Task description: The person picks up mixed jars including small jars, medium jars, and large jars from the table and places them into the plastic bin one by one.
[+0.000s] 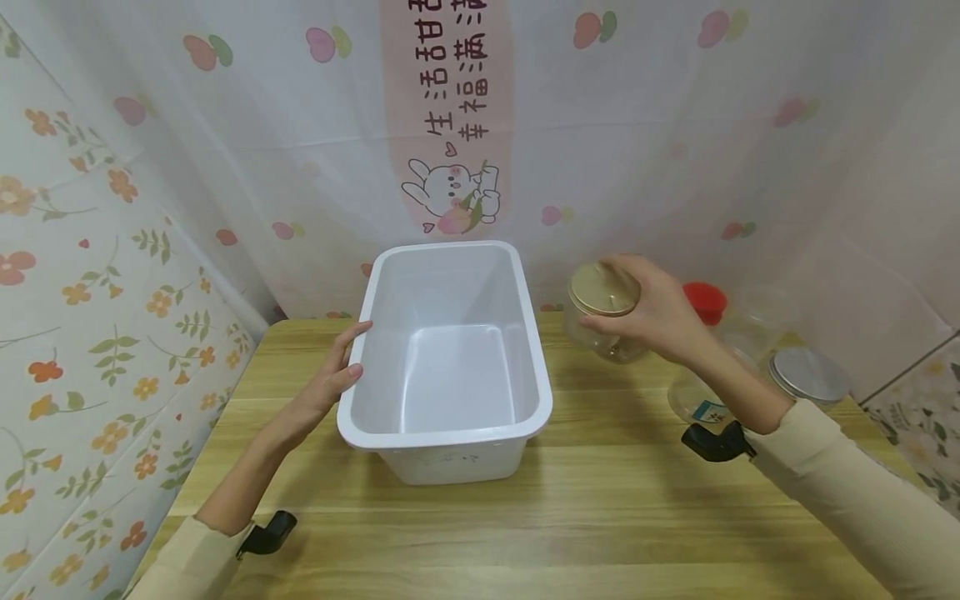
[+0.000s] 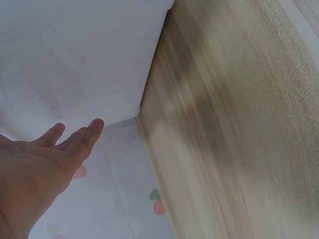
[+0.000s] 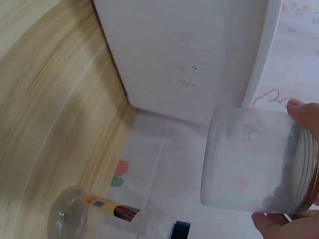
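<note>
A white plastic basin (image 1: pixel 442 437), deep and rectangular with a broad rim, stands on the table with nothing inside it. My left hand (image 1: pixel 337 367) is at its left side, fingers fairly straight and fingertips right at the rim; the left wrist view shows that hand (image 2: pixel 50 159) beside the outer wall. To the right of the basin, my right hand (image 1: pixel 652 308) grips a clear jar (image 1: pixel 611 343) by its gold lid (image 1: pixel 602 288). In the right wrist view, the jar (image 3: pixel 249 159) is held above the table, thumb and fingers around the lid.
Right of the held jar stand a jar with a red lid (image 1: pixel 705 302), a silver-lidded jar (image 1: pixel 810 373) and a clear container with a blue label (image 1: pixel 710 412), partly behind my right forearm. A patterned curtain (image 1: pixel 637 167) hangs along the back edge of the wooden table (image 1: pixel 480 533).
</note>
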